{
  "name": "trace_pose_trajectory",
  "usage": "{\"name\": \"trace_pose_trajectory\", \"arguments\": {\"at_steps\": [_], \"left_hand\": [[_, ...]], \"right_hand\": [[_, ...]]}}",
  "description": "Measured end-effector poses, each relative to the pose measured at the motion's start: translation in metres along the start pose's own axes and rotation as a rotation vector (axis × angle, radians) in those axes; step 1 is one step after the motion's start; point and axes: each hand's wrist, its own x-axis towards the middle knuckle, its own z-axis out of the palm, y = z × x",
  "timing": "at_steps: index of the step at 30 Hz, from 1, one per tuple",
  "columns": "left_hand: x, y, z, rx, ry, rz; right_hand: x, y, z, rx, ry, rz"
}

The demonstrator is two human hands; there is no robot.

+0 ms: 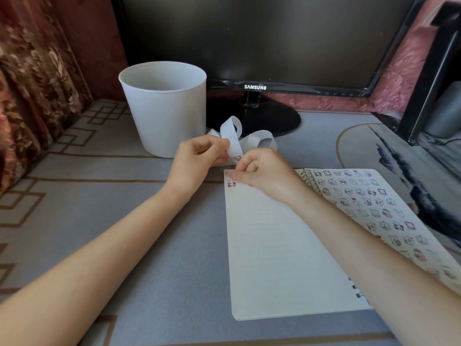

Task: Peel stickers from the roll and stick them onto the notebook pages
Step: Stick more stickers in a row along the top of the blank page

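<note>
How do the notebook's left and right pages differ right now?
The left page is nearly bare, with two stickers at its top-left corner; the right page is covered in rows of them. The right hand rests on the left page's top; the right page runs off frame behind the forearm. Both are white, joined by a spiral binding.

Left hand pinches sticker strip; right hand, curled, touches notebook corner.

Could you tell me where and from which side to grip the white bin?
Probably pinch the white bin by its rim, from above on the left: it stands upright and open, too wide to span, and the sticker strip curls at its right.
</note>
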Motion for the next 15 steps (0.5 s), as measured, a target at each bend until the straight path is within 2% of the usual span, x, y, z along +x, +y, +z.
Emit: {"name": "trace_pose_trajectory", "arguments": {"at_steps": [11, 13, 15], "left_hand": [[-0.003, 0.005, 0.001, -0.019, 0.013, 0.007], [-0.004, 0.006, 0.002, -0.036, 0.017, 0.021], [-0.005, 0.008, 0.002, -0.049, 0.02, 0.04]], "right_hand": [[-0.005, -0.001, -0.007, -0.008, -0.055, -0.005], [-0.006, 0.0, -0.01, 0.041, -0.007, -0.024], [-0.006, -0.002, -0.012, 0.155, 0.126, -0.087]]}}
